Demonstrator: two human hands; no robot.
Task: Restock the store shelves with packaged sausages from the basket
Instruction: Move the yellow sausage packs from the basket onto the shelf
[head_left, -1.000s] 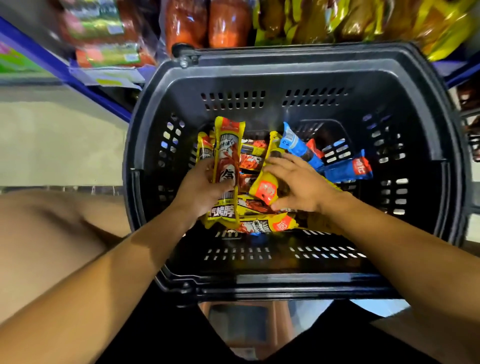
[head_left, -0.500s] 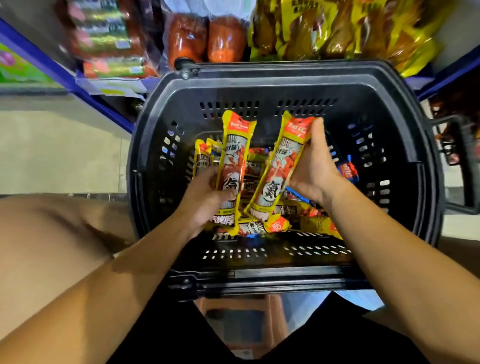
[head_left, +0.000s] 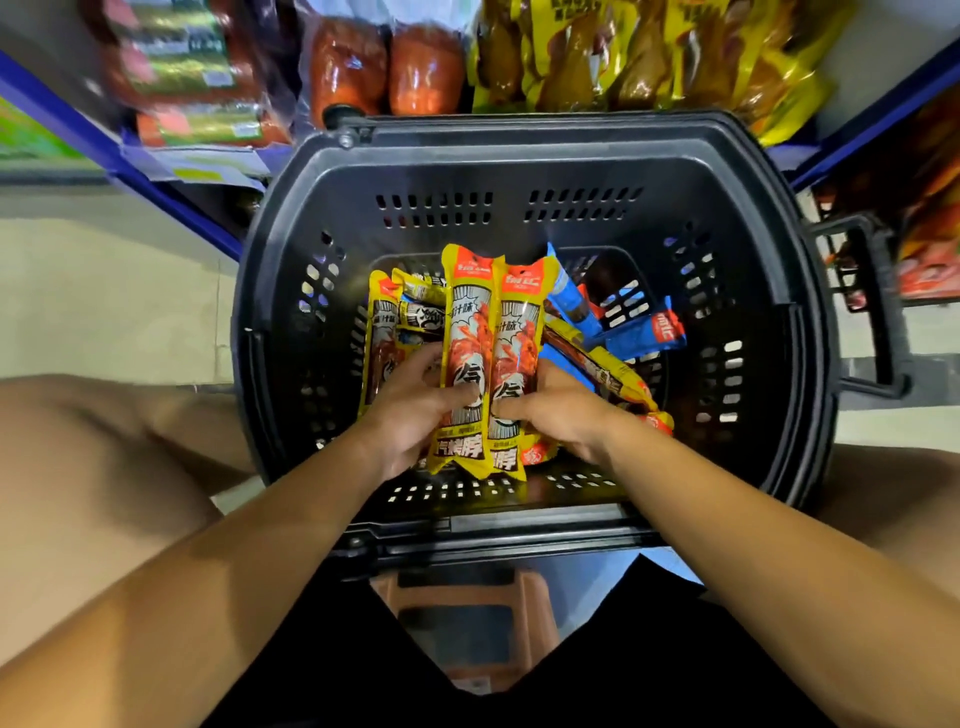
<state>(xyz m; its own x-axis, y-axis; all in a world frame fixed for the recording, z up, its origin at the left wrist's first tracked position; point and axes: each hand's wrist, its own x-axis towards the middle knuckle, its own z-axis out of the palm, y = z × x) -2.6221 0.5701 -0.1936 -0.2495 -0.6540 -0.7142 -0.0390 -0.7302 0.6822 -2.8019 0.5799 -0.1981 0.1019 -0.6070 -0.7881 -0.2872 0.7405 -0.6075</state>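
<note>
A black plastic basket stands in front of me and holds several sausage packs. My left hand grips a yellow sausage pack, upright, thumb across its front. My right hand grips a second yellow sausage pack pressed side by side against the first. Both packs are raised above the pile. More yellow packs lie at the left of the basket and blue packs at the right.
Beyond the basket a blue-edged shelf carries red sausage packs and yellow packs. Another shelf with orange goods is at the right. An orange stool stands below the basket, between my knees.
My right hand picked a yellow pack out of the pile, lifted it and brought it left against the pack in my left hand. The view tilted down a little.
</note>
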